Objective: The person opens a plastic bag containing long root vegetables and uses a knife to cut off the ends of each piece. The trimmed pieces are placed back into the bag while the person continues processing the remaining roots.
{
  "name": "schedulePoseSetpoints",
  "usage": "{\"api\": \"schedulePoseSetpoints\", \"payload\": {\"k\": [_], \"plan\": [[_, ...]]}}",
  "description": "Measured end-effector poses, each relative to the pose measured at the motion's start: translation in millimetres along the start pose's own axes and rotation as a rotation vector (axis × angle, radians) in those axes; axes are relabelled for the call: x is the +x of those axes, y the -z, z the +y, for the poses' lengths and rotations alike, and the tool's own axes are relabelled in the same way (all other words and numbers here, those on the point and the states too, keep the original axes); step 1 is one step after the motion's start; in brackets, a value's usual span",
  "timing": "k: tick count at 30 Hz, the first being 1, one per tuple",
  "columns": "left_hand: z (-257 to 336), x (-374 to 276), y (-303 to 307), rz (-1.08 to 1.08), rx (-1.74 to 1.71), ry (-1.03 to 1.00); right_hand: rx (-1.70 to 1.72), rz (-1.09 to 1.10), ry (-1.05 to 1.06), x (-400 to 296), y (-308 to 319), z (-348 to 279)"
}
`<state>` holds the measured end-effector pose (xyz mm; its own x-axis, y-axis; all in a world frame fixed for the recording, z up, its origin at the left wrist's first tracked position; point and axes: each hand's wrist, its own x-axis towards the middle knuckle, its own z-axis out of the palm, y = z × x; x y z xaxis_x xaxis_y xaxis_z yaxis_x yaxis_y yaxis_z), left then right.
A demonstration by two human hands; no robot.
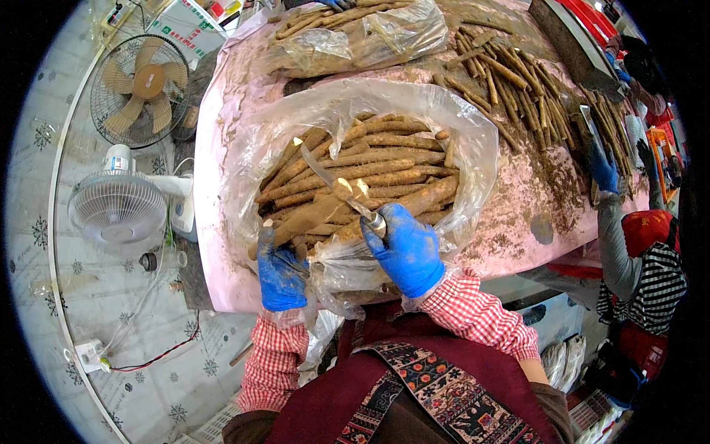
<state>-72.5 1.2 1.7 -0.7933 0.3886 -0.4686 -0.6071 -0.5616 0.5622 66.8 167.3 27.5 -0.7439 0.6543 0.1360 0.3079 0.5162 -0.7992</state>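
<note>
My right hand [407,252], in a dirt-smudged blue glove, grips a knife [320,170] whose blade points up and to the left. In my left hand [282,280], gloved the same way, is the lower end of a thick brown root, probably a yam [310,219]. Pale cut flesh shows at the root's upper end, beside the blade; whether the two touch I cannot tell. Beneath both hands, many long brown roots [383,141] lie in an open clear plastic bag [480,150]. The bag's near edge is bunched up between my wrists.
The bag rests on a pink-covered table [222,233] with soil on it. Behind stands another plastic bag of roots [383,41]. Loose roots [516,89] are heaped at right, near a co-worker's gloved hand [604,169]. Two fans [148,82] stand at left.
</note>
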Motion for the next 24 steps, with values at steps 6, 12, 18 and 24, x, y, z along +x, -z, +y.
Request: {"api": "schedulePoseSetpoints", "payload": {"k": [6,12,18,24], "plan": [[14,2,9,-0.067,-0.108,-0.023,0.011,-0.2,-0.284,-16,-10,53],[28,23,0,-0.112,-0.131,0.014,-0.017,-0.228,-0.371,-31,22,62],[-25,61,-102,-0.299,0.265,0.141,-0.109,-0.169,-0.341,-45,45,72],[-151,121,-236,-0.779,0.509,0.405,0.042,-0.105,-0.445,-65,56,101]]}}
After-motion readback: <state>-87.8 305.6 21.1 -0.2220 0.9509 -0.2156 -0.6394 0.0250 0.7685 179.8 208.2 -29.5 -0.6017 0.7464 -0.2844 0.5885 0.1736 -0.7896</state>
